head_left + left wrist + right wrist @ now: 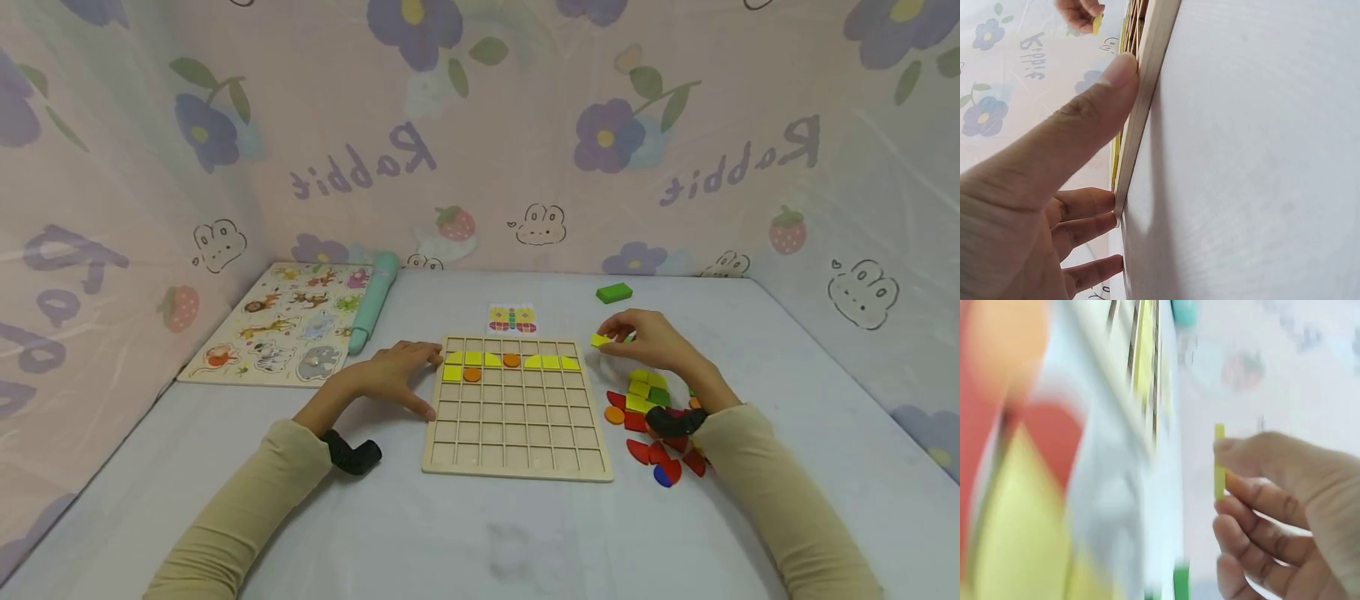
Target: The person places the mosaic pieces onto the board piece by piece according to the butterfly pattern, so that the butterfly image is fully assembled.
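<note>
A: Where is the piece in play?

B: Right of centre in the head view: a yellow tile (pixel 599 341), just beside the upper right corner of the wooden grid board (pixel 517 474). The right hand (pixel 651 343) pinches it between thumb and fingertips, so that gap is only as wide as the tile.

A: And the other side?

B: The left hand (pixel 393 379) is spread wide, thumb and fingertips against the board's left edge, grasping nothing. I'd leave it braced there, so the board can't skid.

A: How would you seat the tile well?

B: Square it to an empty cell, lower one edge first, then press flat. Turning it level first should help; the right wrist view shows it on edge. The pattern card (pixel 512 319), just above the board in the frame, looks worth checking.

A: Anything in the way?

B: The loose tiles (pixel 639 404) at right; the black wristband (pixel 675 422) hangs over them and could drag some. The green block (pixel 614 292), upper right of centre, is apart, as are the animal puzzle board (pixel 291 379) and mint-green stick (pixel 372 304) at left.
</note>
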Demonstrator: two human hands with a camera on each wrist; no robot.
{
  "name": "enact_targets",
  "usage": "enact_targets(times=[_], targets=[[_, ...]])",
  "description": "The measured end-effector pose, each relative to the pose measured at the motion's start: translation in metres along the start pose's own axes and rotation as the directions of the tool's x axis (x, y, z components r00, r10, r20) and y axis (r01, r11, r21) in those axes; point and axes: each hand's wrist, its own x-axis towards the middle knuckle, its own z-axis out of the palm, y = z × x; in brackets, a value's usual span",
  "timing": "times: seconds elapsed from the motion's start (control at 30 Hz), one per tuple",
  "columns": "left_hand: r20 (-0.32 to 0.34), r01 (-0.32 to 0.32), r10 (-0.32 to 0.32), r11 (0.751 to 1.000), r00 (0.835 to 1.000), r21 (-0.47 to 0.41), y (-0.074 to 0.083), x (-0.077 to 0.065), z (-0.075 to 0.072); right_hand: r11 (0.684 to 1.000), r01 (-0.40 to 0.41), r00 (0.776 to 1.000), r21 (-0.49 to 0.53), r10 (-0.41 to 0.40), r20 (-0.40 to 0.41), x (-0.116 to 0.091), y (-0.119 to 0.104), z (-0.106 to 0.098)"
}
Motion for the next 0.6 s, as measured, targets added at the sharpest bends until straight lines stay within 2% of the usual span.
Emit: enact_targets(times=[0.13, 0.37, 0.6], targets=[[0.001, 0.002, -0.002, 1.0, 1.0, -0.006, 0.0, 0.0, 0.0, 0.997, 0.081, 0.997, 0.019, -0.081, -0.003, 0.017, -0.032, 0.019], [0.001, 0.003, -0.003, 1.0, 1.0, -0.006, -0.001, 0.001, 0.001, 0.985, 0.151, 0.986, 0.078, -0.156, 0.058, 0.037, -0.08, 0.053], [-0.002, -0.004, 0.004, 1.0, 1.0, 0.005, 0.001, -0.001, -0.001, 0.968, 0.23, 0.964, 0.104, -0.241, 0.111, 0.047, -0.101, 0.077]])
